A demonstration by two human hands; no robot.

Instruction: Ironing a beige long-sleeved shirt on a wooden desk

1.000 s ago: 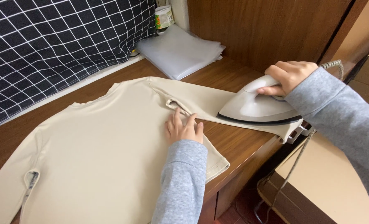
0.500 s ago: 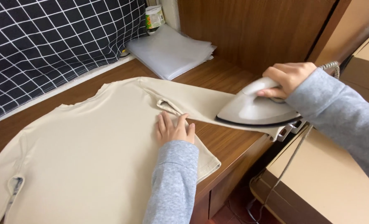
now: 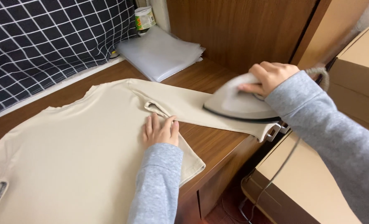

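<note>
The white clothes iron (image 3: 238, 101) is gripped by the right hand (image 3: 269, 76) on the cream long-sleeved shirt's (image 3: 80, 153) right-hand sleeve; the shirt is pressed flat by the open left hand (image 3: 160, 131).

1. The beige long-sleeved shirt (image 3: 80, 153) lies flat on the wooden table, one sleeve stretched toward the table edge.
2. The grey-white iron (image 3: 238, 103) stands flat on that sleeve, near its cuff.

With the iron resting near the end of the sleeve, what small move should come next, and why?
Probably glide the iron back along the sleeve toward the left hand. The right hand grips it near the cuff at the table edge, while the left hand presses the shirt flat by the armpit, so that stretch lies taut.
</note>
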